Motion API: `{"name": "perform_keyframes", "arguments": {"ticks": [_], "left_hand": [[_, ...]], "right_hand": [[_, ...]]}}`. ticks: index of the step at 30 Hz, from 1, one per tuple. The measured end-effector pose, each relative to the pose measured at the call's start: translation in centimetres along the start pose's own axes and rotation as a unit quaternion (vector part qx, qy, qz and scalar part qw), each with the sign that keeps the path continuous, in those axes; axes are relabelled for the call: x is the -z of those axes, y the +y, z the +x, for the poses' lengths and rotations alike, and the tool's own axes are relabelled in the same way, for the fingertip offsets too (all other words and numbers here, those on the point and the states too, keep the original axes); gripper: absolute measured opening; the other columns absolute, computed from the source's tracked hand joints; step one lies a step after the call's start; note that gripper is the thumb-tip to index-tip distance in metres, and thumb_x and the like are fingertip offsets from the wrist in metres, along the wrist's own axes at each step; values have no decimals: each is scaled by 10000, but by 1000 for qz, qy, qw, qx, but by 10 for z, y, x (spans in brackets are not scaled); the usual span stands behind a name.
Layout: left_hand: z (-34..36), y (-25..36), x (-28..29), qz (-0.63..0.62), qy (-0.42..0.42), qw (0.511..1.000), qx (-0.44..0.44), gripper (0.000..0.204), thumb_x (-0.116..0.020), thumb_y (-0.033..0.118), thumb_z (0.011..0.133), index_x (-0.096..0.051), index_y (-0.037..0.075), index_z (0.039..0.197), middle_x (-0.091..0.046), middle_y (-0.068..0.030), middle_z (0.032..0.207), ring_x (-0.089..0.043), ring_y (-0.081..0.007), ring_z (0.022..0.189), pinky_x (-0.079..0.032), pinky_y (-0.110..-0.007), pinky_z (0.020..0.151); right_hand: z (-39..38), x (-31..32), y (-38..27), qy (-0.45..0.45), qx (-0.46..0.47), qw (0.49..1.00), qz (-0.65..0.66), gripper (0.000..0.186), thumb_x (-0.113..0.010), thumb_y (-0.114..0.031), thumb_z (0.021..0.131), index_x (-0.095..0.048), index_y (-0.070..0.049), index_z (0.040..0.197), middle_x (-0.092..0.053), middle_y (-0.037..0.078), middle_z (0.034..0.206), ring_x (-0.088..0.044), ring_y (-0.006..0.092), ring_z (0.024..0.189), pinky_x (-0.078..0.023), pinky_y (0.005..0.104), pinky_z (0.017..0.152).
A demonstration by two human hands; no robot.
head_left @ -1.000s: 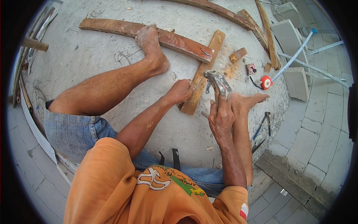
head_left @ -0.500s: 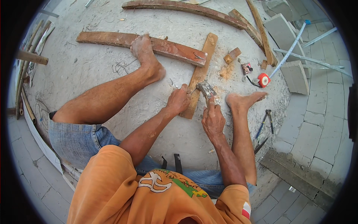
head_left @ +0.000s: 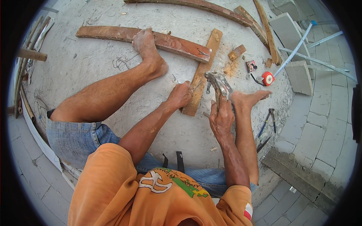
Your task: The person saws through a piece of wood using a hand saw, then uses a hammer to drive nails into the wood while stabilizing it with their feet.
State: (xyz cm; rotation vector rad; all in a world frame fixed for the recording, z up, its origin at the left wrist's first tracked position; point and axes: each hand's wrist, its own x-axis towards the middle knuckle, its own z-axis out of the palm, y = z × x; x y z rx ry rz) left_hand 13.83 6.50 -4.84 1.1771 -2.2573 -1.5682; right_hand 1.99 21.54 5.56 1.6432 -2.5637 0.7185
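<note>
My right hand [head_left: 221, 119] is closed round the handle of a claw hammer [head_left: 218, 82], whose worn grey head is just right of a short wooden plank [head_left: 204, 69]. My left hand [head_left: 180, 95] pinches a thin metal nail [head_left: 197, 86] at the plank's left edge, with the nail's free end pointing right over the wood. The plank lies flat on the dusty floor, and its near end reaches past my left fingers. Across its far part rests the end of a longer reddish beam [head_left: 177, 45], with bent nails on top, and my left foot is on this beam.
A wood offcut [head_left: 236, 52], sawdust, a small packet [head_left: 251, 66] and a red tape measure [head_left: 268, 78] with its blade out lie to the right. Pincers [head_left: 267, 122] lie beyond my right foot. More beams [head_left: 196, 6] and grey blocks [head_left: 299, 77] stand farther off.
The hammer head has moved off the nail, to the right and away from the plank. My left hand stays at the plank with the nail.
</note>
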Motion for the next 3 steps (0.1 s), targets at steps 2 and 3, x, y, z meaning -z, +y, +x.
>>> {"name": "perform_keyframes", "arguments": {"ticks": [2,3], "left_hand": [[1,2,2,-14,-26,999,13,208,-574,114,887,-629,-45,1009,-679,-336,928,-660,-517,957,-519,-537,847],[2,1,3,-9,-32,999,16,229,-569,128,897,-639,-32,1046,-680,-342,948,-665,-505,978,-518,-533,861]], "right_hand": [[3,4,0,14,15,1000,3,647,-711,-38,868,-489,-33,1476,-594,190,913,-656,358,710,-537,428,579],[5,5,-1,32,30,999,7,642,-713,-50,873,-490,-37,1475,-595,187,915,-659,355,714,-540,423,585]]}}
